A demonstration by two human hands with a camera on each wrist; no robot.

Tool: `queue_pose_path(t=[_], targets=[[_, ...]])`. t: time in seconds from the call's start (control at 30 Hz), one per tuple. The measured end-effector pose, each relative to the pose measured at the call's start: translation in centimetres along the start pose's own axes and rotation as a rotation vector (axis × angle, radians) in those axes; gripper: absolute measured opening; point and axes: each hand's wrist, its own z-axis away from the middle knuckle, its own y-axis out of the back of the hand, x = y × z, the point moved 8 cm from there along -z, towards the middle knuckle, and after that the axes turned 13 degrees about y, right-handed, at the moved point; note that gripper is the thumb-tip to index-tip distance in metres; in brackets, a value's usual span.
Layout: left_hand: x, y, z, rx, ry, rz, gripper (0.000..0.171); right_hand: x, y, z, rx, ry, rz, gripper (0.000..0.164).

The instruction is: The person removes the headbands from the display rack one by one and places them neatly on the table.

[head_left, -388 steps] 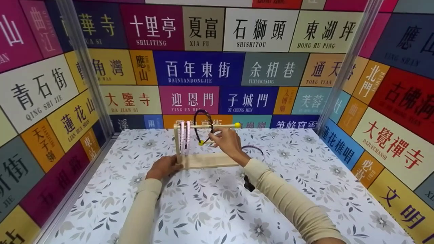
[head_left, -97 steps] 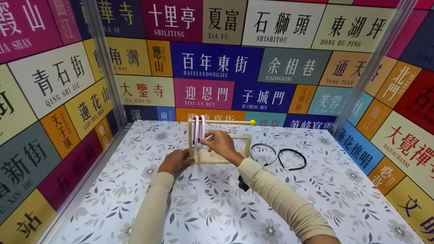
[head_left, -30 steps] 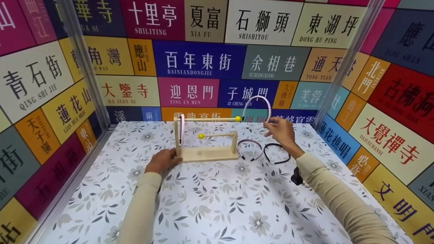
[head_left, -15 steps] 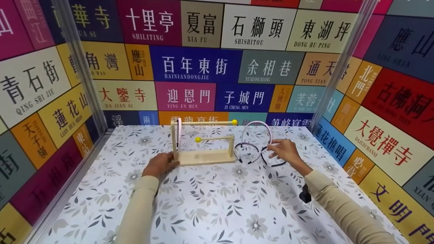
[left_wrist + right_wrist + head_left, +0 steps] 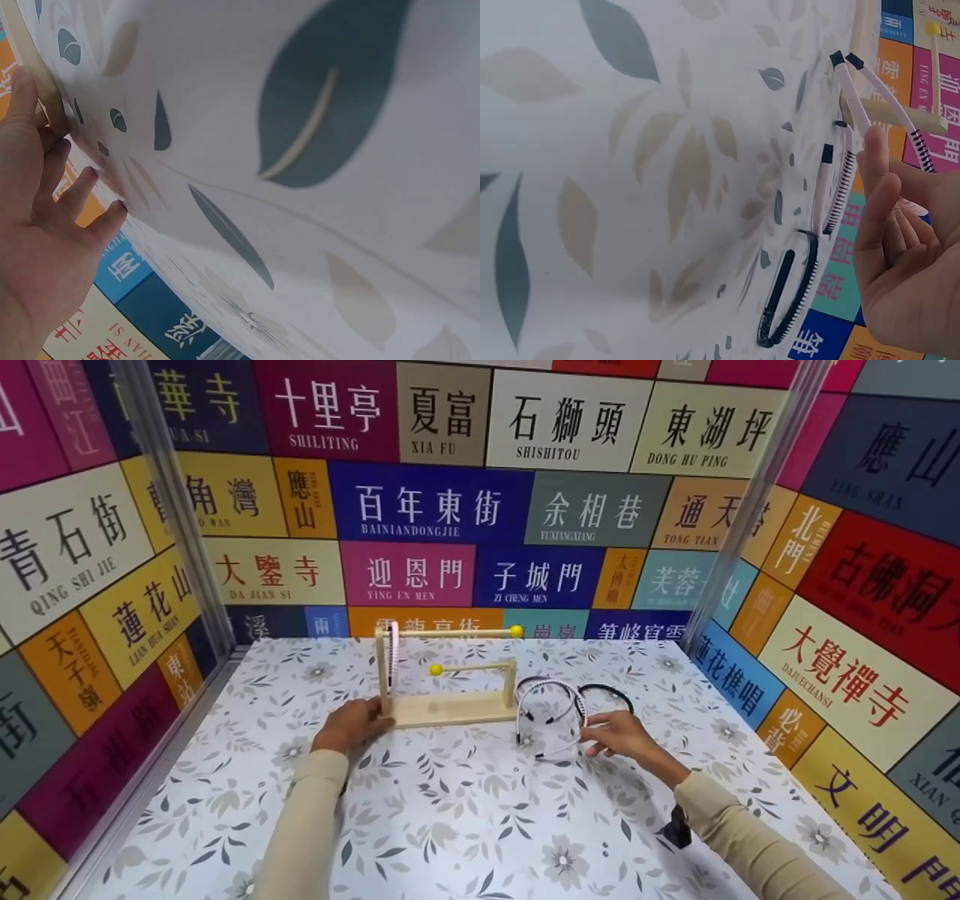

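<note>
My left hand point(image 5: 351, 724) grips the left end of a wooden stand point(image 5: 450, 709), thumb and fingers around the base corner by the tall post. A pale pink toothed headband point(image 5: 394, 656) hangs from the stand's upper rod, close against that post. Right of the stand, my right hand point(image 5: 619, 735) pinches another pale pink headband point(image 5: 853, 94) between thumb and fingers, low over the table with its dark tips toward me. Behind it, partly overlapped in the head view, lie a second pale headband point(image 5: 842, 187) and a black toothed headband point(image 5: 624, 694).
The stand's lower rod, tipped by a yellow ball point(image 5: 435, 669), points left from a short post. Another yellow ball point(image 5: 516, 631) ends the upper rod. A floral cloth point(image 5: 465, 817) covers the table, with sign-printed walls point(image 5: 420, 502) around it.
Earlier the right hand held the black headband at the upper rod; that one now lies on the table. A pale pink headband has since come off the rod and been lowered to the right.
</note>
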Motion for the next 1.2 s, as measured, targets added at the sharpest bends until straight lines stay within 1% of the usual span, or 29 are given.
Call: queue_pose_path(t=[0.17, 0.37, 0.5, 0.6, 0.83, 0.93, 1.13, 1.2], targets=[[-0.1, -0.2, -1.1, 0.018, -0.026, -0.034, 0.045, 0.4, -0.8, 0.4, -0.052, 0.024, 0.010, 0.046], [-0.3, -0.3, -1.1, 0.004, -0.006, -0.020, 0.045, 1.2, -1.4, 0.7, -0.059, -0.009, -0.013, 0.047], [-0.3, -0.2, -1.0, 0.012, -0.013, -0.022, 0.043, 1.6, -1.5, 1.0, -0.062, -0.031, 0.002, 0.049], [-0.3, -0.2, -0.9, 0.015, -0.026, -0.030, 0.042, 1.8, -1.5, 1.1, -0.041, -0.052, -0.004, 0.048], [-0.5, -0.2, -1.2, 0.011, -0.010, -0.026, 0.043, 2.3, -1.8, 1.3, 0.003, -0.063, -0.072, 0.040], [-0.4, -0.2, -1.0, 0.012, -0.015, -0.024, 0.043, 2.4, -1.8, 1.4, 0.025, -0.065, -0.076, 0.038], [-0.1, -0.1, -0.6, 0.030, -0.046, -0.051, 0.042, 2.7, -1.9, 1.6, 0.070, -0.100, -0.136, 0.035], [0.0, 0.0, -0.6, 0.033, -0.045, -0.056, 0.042, 2.7, -1.9, 1.6, 0.073, -0.096, -0.130, 0.034]])
